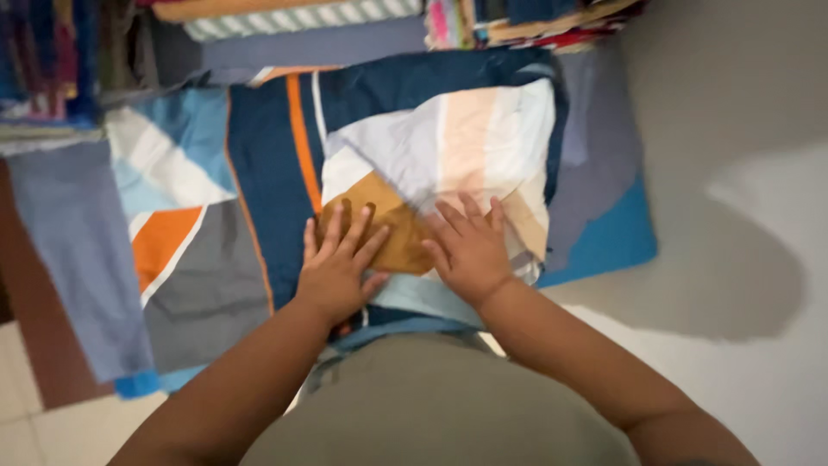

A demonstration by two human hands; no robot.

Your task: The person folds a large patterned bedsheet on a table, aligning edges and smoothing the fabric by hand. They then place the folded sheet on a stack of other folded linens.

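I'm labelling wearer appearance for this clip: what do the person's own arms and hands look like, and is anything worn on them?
Both forearms are bare, with no sleeves in view. The left hand and right hand carry no gloves, and no rings, watch or bracelet can be seen. Fingernails look short and unpainted, though the picture is soft.

1. Left hand [338, 263]: flat, palm down, fingers spread, just left of frame centre.
2. Right hand [470, 250]: flat, palm down, fingers splayed, just beside the left.
3. Both bare forearms stretch up from the lower frame edge.
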